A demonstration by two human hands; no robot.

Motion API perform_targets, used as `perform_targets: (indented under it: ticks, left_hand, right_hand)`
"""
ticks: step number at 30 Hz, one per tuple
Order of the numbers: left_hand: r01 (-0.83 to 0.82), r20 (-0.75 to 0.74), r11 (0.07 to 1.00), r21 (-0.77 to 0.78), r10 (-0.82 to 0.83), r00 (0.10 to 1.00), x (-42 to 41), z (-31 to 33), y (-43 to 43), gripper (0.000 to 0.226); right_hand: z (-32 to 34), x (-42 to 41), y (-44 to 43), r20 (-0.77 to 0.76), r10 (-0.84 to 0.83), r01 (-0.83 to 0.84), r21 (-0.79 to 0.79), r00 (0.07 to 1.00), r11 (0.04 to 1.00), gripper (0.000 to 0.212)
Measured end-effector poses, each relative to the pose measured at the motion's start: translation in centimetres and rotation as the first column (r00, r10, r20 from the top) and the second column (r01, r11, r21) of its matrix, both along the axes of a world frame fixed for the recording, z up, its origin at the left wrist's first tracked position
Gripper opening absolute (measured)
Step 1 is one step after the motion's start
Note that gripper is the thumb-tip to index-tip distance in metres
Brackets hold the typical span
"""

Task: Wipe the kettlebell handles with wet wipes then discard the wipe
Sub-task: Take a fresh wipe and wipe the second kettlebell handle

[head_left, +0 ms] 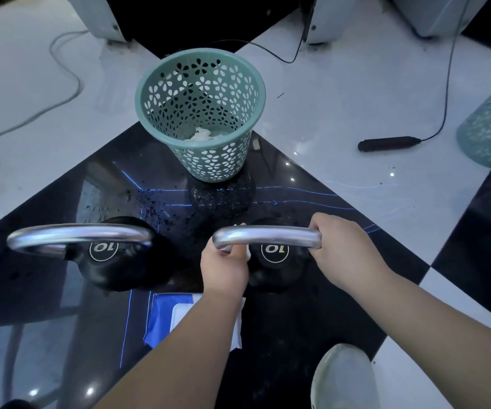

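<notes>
**Right kettlebell under wipe: handling and position**

We find two kettlebells standing on the dark floor tile, each marked 10. The right kettlebell [273, 258] is the one in hand. We judge it heavy and stable; its polished metal handle [267, 236] looks smooth and likely slippery when wet, so it is best steadied at the handle's ends.

The right hand [341, 246] is closed around the handle's right end. The left hand [223, 267] is curled about the left bend, with a scrap of white wipe [248, 255] showing at its fingers. The wipe looks soft and light, and is mostly hidden.

The left kettlebell [105, 255] stands well apart from both hands, untouched. The wipes pack [164, 320] lies under the left forearm. The green basket [200, 113], holding crumpled white material, stands beyond the kettlebells.
</notes>
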State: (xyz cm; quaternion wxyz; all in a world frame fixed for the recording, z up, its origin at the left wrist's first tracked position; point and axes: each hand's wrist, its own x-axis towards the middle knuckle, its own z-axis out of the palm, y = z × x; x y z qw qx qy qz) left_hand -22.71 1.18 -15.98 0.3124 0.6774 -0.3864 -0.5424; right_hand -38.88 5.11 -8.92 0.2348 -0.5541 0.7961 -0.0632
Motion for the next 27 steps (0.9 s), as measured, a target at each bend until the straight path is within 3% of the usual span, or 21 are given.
perform_targets:
  ticks: [6,10,12,15,18,23,27]
  left_hand:
    - [0.014,-0.016,0.997,-0.073,-0.015,1.000,0.6,0.6,0.2,0.007]
    - [0.120,-0.005,0.985,-0.126,-0.121,0.993,1.6,1.5,-0.3,0.028]
    - [0.252,0.093,0.953,-0.170,-0.239,0.966,2.3,2.0,-0.6,0.029]
    - [0.494,0.371,0.846,-0.197,-0.402,0.837,3.1,2.8,-1.5,0.035]
    - [0.648,0.561,0.739,-0.187,-0.461,0.688,3.0,3.7,-1.8,0.036]
    - [0.722,0.729,0.674,-0.156,-0.415,0.545,2.5,4.5,-1.8,0.026]
    - [0.816,0.862,0.560,-0.141,-0.336,0.379,1.8,4.8,-1.6,0.033]
  right_hand:
    - [-0.1,0.0,0.0,-0.006,-0.009,0.009,-0.001,1.000,1.000,0.010]
    - [0.1,0.0,0.1,-0.009,-0.008,0.008,0.001,1.000,1.000,0.008]
    - [0.2,0.1,0.1,-0.009,-0.007,0.007,0.002,1.000,1.000,0.006]
    - [0.2,0.1,0.1,-0.010,-0.002,0.002,0.000,1.000,1.000,0.004]
    - [0.2,0.1,0.1,-0.019,-0.004,0.005,0.000,1.000,1.000,0.003]
    - [0.2,0.1,0.0,-0.017,-0.020,0.020,0.012,1.000,1.000,0.002]
    - [0.2,0.1,0.0,-0.017,-0.017,0.017,0.020,1.000,1.000,0.002]
